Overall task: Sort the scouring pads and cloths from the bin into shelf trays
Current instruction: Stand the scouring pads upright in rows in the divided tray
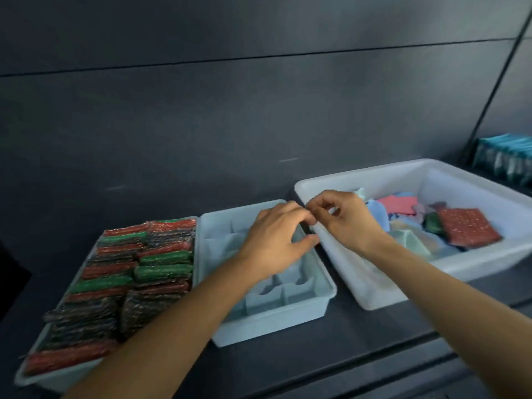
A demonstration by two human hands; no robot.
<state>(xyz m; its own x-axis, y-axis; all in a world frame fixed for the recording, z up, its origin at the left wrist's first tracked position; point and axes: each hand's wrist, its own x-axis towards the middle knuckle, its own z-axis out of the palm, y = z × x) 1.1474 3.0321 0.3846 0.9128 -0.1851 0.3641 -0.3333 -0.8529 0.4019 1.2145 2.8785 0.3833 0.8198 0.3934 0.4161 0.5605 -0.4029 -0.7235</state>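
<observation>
A white bin (pixel 374 295) at the right holds mixed cloths in blue, pink and pale tones, plus a red scouring pad (pixel 467 226) and a green one (pixel 433 223). At the left, a tray (pixel 57 380) is packed with rows of red, green and dark scouring pads (pixel 138 272). Between them stands a pale blue divided tray (pixel 276 326). My left hand (pixel 276 240) hovers over that tray's far right corner, fingers loosely curled, nothing visible in it. My right hand (pixel 345 220) is over the bin's left rim, its fingertips drawn together beside the left hand's. Whether it pinches anything is unclear.
All three containers sit on a dark shelf (pixel 359 341) against a dark back wall. A stack of teal packs (pixel 506 159) stands on the neighbouring shelf at the far right, beyond a slanted upright. The shelf's front edge runs below the trays.
</observation>
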